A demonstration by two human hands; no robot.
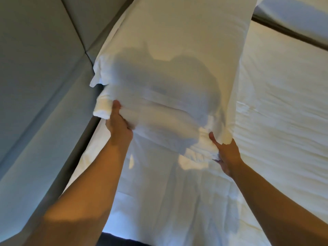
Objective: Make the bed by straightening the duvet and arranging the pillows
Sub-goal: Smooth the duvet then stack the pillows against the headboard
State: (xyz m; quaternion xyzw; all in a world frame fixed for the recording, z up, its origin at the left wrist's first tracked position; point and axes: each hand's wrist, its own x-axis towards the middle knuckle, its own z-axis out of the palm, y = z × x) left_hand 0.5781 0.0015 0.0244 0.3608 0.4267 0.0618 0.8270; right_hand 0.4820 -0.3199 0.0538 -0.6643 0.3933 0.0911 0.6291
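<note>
Grey padded headboard (35,68) fills the left of frame, with the bed butted against it.

Status, as a judgement: mid pillow step, nothing finished.
- Left hand (119,125) is clamped on the pillow's (168,68) near left corner, thumb on top and fingers underneath.
- Pillow sits centre frame. It runs lengthwise from the hands to the top edge, close along the headboard. Not yet set in its final place.
- Right hand (225,151) is clamped on the near right corner, with fabric bunched in the grip.
- White bedding (284,121) at lower centre and right is mostly flat but rippled and creased. Smoothing looks incomplete.

Left to do: seat this pillow, place any others, flatten the creases.

Hard to make out:
- Far end of the pillow is cut off by the top edge.
- Can't tell whether the pillow's near end is lifted or resting on the bed. A shadow covers its middle.
- Fingers of both hands are mostly buried in fabric.
- Can't tell whether the bedding is duvet or sheet.
- Past the dark strip (292,36) at upper right, a white shape (301,13) sits in the corner. It could be a second pillow or another bed; too little of it shows.
- No other pillows are clearly visible.
</note>
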